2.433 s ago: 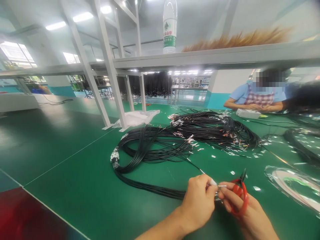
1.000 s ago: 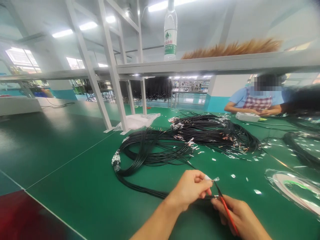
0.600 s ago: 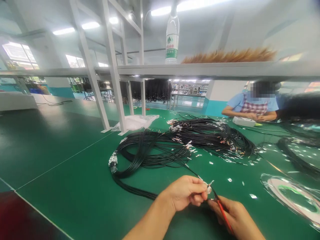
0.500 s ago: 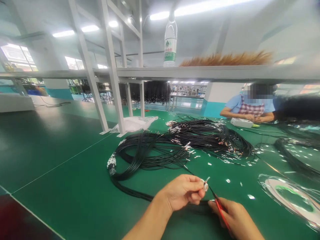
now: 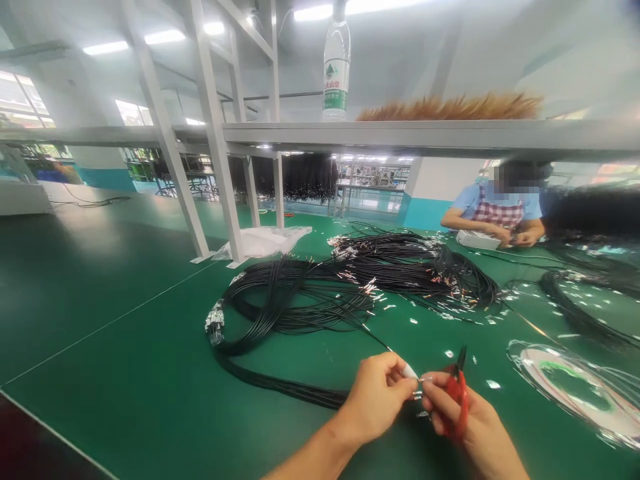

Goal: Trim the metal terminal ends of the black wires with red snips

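Note:
My left hand (image 5: 375, 399) is closed in a pinch on the end of a thin black wire (image 5: 376, 337) that runs back to a coiled bundle of black wires (image 5: 285, 300) on the green table (image 5: 125, 373). My right hand (image 5: 467, 417) is closed around small red-handled cutters (image 5: 459, 397), tips pointing up, and its fingertips meet the left hand's at the wire's small metal end (image 5: 424, 379).
A second pile of black wires with metal terminals (image 5: 415, 267) lies behind. Small metal scraps dot the table. A clear bag (image 5: 265, 241) sits by white shelf posts (image 5: 220, 167). A bottle (image 5: 335, 63) stands on the shelf. Another person (image 5: 495, 207) works at the far right. A reel (image 5: 575, 387) lies right.
The cutters swung from lying low along my right hand, tips at the wire end, to upright in the palm. Both hands' fingertips came together at the wire's end.

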`<action>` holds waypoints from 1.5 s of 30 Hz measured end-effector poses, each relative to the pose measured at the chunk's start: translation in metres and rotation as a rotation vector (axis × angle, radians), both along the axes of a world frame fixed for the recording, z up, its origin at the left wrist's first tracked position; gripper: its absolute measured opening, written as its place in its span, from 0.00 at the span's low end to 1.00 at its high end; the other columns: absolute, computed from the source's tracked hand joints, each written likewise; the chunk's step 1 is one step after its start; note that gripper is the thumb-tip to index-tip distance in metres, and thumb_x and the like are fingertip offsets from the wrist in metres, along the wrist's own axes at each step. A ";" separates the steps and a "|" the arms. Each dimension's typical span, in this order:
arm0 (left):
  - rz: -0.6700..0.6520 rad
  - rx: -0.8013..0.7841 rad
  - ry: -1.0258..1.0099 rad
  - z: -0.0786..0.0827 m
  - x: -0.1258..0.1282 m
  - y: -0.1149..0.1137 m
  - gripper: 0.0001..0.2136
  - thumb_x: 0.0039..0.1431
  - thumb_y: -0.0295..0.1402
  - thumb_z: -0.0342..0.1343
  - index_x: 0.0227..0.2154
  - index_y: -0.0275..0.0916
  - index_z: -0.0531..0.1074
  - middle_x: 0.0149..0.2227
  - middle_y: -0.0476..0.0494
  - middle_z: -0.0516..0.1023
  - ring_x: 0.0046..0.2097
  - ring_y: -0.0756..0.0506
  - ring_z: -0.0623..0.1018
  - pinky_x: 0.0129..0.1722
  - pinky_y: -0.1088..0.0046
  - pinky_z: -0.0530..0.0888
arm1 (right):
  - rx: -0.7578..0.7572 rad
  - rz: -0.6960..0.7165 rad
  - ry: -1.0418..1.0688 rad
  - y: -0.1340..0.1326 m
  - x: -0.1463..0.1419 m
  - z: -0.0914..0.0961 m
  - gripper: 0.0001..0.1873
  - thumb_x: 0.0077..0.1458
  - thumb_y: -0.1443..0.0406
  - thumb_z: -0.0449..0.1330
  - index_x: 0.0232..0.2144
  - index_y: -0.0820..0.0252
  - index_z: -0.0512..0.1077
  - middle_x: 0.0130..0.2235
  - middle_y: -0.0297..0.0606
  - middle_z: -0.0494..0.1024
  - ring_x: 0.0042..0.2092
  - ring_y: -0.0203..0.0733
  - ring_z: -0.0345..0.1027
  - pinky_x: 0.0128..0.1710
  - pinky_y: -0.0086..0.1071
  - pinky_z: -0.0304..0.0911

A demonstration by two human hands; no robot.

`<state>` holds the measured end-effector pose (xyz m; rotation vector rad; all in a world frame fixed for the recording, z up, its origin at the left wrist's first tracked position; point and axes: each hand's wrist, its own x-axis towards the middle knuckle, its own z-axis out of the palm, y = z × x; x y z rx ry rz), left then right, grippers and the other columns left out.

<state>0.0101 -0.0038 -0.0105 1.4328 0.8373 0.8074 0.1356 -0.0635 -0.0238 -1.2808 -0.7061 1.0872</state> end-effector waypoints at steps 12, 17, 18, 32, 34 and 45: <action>-0.189 -0.185 0.028 0.006 -0.008 0.003 0.06 0.52 0.32 0.52 0.24 0.35 0.68 0.20 0.51 0.68 0.20 0.55 0.61 0.22 0.78 0.56 | 0.034 -0.009 -0.180 -0.002 -0.002 -0.007 0.19 0.42 0.51 0.66 0.27 0.60 0.71 0.19 0.30 0.69 0.18 0.33 0.57 0.18 0.26 0.50; -0.338 -0.226 0.089 0.011 -0.013 0.003 0.05 0.49 0.31 0.54 0.23 0.35 0.68 0.20 0.51 0.69 0.20 0.55 0.61 0.22 0.77 0.56 | 0.090 -0.045 -0.315 0.001 0.003 -0.013 0.19 0.41 0.52 0.66 0.31 0.59 0.73 0.19 0.30 0.70 0.20 0.35 0.57 0.19 0.28 0.53; -0.279 -0.151 0.103 0.011 -0.012 0.002 0.03 0.48 0.30 0.54 0.24 0.35 0.69 0.20 0.51 0.69 0.21 0.54 0.62 0.23 0.77 0.57 | 0.086 -0.068 -0.310 0.002 0.006 -0.012 0.20 0.41 0.51 0.66 0.32 0.60 0.73 0.19 0.29 0.70 0.20 0.36 0.58 0.20 0.28 0.54; 0.022 0.303 0.099 0.005 -0.004 -0.005 0.05 0.52 0.26 0.50 0.24 0.36 0.70 0.23 0.51 0.69 0.27 0.52 0.66 0.28 0.77 0.60 | -0.021 0.078 -0.193 0.004 0.008 -0.009 0.21 0.41 0.47 0.63 0.26 0.58 0.69 0.20 0.32 0.71 0.17 0.33 0.56 0.19 0.27 0.45; 0.014 0.157 0.066 0.006 -0.004 -0.002 0.05 0.53 0.28 0.51 0.25 0.35 0.70 0.23 0.49 0.71 0.26 0.52 0.66 0.27 0.77 0.61 | -0.061 -0.018 -0.472 0.006 0.018 -0.010 0.19 0.42 0.47 0.59 0.25 0.56 0.69 0.19 0.33 0.71 0.19 0.38 0.58 0.22 0.31 0.50; -0.099 -0.055 -0.073 0.004 -0.007 0.008 0.20 0.50 0.25 0.52 0.48 0.34 0.63 0.28 0.46 0.77 0.24 0.54 0.67 0.29 0.75 0.65 | -0.053 0.052 -0.282 0.007 0.026 -0.010 0.26 0.40 0.45 0.64 0.28 0.62 0.71 0.17 0.32 0.69 0.16 0.34 0.57 0.18 0.28 0.48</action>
